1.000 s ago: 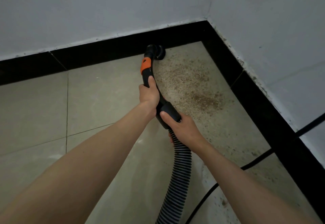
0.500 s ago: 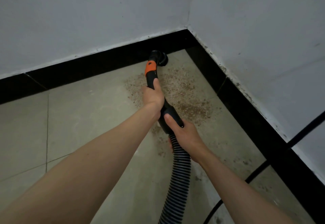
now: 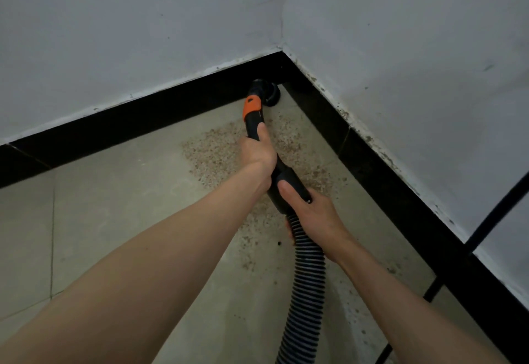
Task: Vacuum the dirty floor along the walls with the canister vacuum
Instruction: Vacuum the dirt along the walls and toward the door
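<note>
Fingers of the left hand wrap the black wand below its orange collar; the right hand clasps the grip where the ribbed hose joins. The nozzle sits in the corner against the black skirting, beyond gritty debris on the floor. The wand is probably rigid and light, the hose flexible; hold both ends. No legible lettering.

We are seeing our own two forearms reaching in from the bottom edge, both showing bare, with no sleeve, watch or ring on either. Our left hand and right hand are showing bare too, with no gloves.
</note>
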`<move>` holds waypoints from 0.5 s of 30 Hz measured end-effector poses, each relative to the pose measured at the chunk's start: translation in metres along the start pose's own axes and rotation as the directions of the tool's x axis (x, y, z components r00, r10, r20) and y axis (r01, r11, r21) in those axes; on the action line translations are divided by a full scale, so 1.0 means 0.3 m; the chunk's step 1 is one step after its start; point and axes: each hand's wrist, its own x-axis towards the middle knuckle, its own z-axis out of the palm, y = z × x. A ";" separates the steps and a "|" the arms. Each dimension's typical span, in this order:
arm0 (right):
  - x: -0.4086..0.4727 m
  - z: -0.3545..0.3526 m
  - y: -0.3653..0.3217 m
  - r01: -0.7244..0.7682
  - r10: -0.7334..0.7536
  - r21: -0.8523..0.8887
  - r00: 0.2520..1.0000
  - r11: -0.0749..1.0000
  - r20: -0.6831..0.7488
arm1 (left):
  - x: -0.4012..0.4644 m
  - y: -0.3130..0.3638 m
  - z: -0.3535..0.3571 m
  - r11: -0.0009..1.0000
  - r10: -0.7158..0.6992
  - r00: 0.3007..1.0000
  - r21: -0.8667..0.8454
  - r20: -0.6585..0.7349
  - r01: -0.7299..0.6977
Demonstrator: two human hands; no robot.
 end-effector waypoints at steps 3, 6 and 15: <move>0.014 -0.022 -0.026 -0.008 0.008 -0.015 1.000 1.000 0.003 | 0.010 0.026 0.024 1.000 0.012 1.000 -0.004 0.007 -0.012; 0.020 -0.024 -0.036 0.002 -0.002 -0.024 1.000 1.000 0.009 | 0.021 0.036 0.033 1.000 0.004 1.000 0.006 0.016 -0.005; 0.002 -0.014 -0.059 0.013 -0.013 0.007 0.999 1.000 -0.049 | 0.036 0.066 0.039 0.998 0.012 0.999 0.064 0.035 -0.014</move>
